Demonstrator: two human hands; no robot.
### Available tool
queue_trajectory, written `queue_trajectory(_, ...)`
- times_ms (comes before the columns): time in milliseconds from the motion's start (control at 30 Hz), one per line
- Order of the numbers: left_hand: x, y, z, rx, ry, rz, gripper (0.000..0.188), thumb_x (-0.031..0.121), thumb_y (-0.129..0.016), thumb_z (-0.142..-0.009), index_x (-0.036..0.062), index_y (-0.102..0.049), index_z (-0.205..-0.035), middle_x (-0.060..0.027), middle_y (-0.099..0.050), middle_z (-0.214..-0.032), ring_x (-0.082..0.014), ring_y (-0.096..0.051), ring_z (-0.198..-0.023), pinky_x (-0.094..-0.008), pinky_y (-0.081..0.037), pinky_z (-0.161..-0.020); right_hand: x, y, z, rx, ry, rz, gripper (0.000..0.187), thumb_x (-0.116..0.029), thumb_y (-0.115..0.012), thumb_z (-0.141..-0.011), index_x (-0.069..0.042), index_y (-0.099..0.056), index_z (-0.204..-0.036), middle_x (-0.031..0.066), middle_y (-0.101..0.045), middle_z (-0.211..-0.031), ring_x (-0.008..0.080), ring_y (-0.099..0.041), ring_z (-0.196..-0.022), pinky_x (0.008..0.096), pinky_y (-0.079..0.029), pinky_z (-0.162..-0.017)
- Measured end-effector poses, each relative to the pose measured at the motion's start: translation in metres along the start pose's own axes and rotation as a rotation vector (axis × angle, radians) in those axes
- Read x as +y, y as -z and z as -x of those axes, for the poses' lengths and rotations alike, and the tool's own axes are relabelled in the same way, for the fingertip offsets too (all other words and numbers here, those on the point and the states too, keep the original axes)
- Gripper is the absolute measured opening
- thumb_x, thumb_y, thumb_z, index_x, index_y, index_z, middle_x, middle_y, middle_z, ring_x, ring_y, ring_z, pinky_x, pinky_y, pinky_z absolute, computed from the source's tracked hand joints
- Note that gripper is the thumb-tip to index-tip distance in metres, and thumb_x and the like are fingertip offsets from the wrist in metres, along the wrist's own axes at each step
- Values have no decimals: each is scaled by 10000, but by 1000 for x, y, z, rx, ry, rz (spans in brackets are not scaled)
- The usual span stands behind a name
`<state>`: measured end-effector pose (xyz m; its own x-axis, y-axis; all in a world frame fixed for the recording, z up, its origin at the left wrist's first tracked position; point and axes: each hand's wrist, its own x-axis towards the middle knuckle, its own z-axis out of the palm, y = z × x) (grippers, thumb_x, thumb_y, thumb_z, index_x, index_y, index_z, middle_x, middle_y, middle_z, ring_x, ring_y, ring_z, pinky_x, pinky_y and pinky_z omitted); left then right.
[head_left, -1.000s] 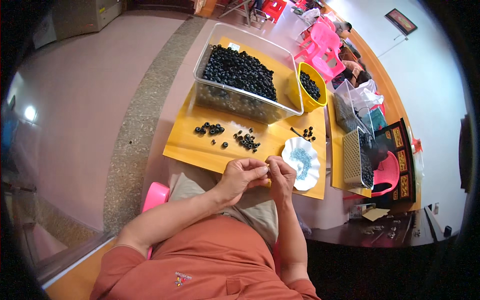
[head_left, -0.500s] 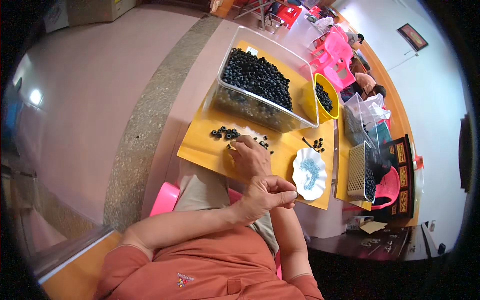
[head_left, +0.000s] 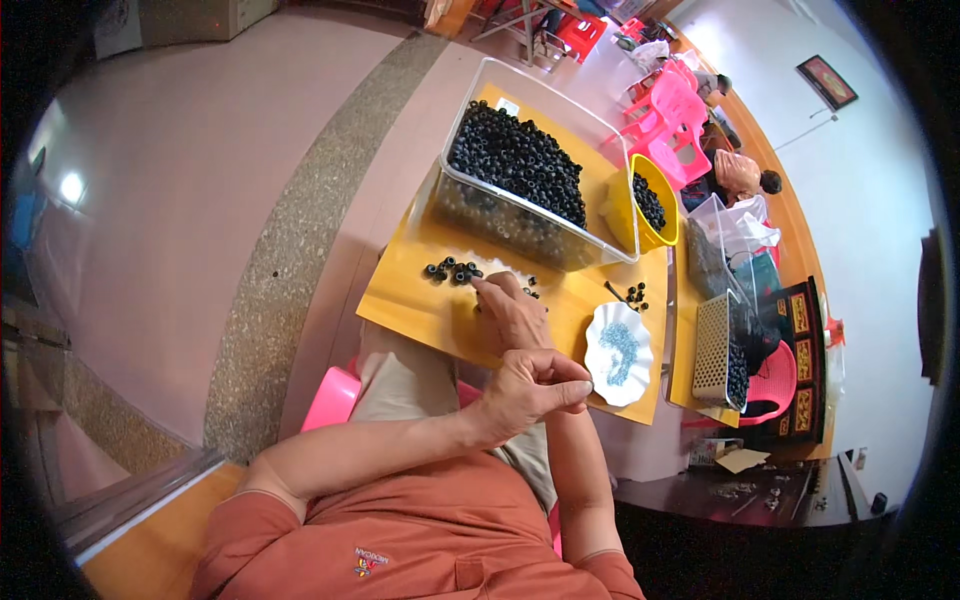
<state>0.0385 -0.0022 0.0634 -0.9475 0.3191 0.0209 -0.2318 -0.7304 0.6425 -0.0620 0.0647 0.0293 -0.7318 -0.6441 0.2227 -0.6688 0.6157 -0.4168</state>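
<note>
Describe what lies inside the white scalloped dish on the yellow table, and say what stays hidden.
The white dish holds a small heap of pale blue-grey pieces, too small to identify. Whatever lies beneath that heap is covered.

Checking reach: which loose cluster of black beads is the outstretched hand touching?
The left cluster of small black ring beads, at the right hand fingertips; the other cluster lies apart, above the white scalloped dish.

Cardboard box (head_left: 190, 15), tan, far left on floor. Framed dark sign (head_left: 827, 82) with red border high on white wall, right. Small white label (head_left: 507, 106) on clear bin's far wall.
</note>
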Motion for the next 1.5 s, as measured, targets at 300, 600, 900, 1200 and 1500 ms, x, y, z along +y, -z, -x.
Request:
queue_trajectory(300,-6,4,-3,42,-9,-35,127,90,-682,-855,4,-659,-947,-47,-675,-839,-112,-645,-734,-226,-527,-691,32,23,38,303,-84,-388,197,-3,-638,-847,-41,-616,-1039,99,-622,-884,189,-608,-751,268,-471,-636)
queue_trajectory(600,-8,18,-11,95,-7,60,117,49,-657,-863,-4,-640,-965,-60,-660,-884,-141,-650,-783,-278,-571,-730,41,23,67,343,-318,-984,144,-53,-605,-903,42,-635,-1007,53,-659,-830,106,-607,-737,238,-498,-677)
queue_trajectory(900,-9,27,-16,185,-16,24,114,51,-654,-868,8,-640,-972,-62,-669,-870,-147,-660,-753,-279,-580,-711,38,28,74,439,-378,-1176,229,-106,-598,-917,45,-628,-1086,59,-639,-953,130,-615,-847,259,-513,-772)
queue_trajectory(1200,-13,37,-21,237,-8,15,89,41,-654,-865,20,-642,-950,-64,-669,-853,-145,-657,-734,-271,-578,-680,48,26,82,416,-327,-1262,239,-133,-582,-939,36,-602,-1106,51,-616,-944,123,-607,-838,279,-524,-801)
queue_trajectory(1500,-16,41,-24,246,8,-5,88,44,-660,-859,19,-636,-939,-58,-659,-852,-148,-653,-724,-272,-578,-692,42,35,87,381,-395,-1367,188,-112,-546,-952,22,-592,-1076,88,-606,-912,163,-591,-832,290,-506,-796)
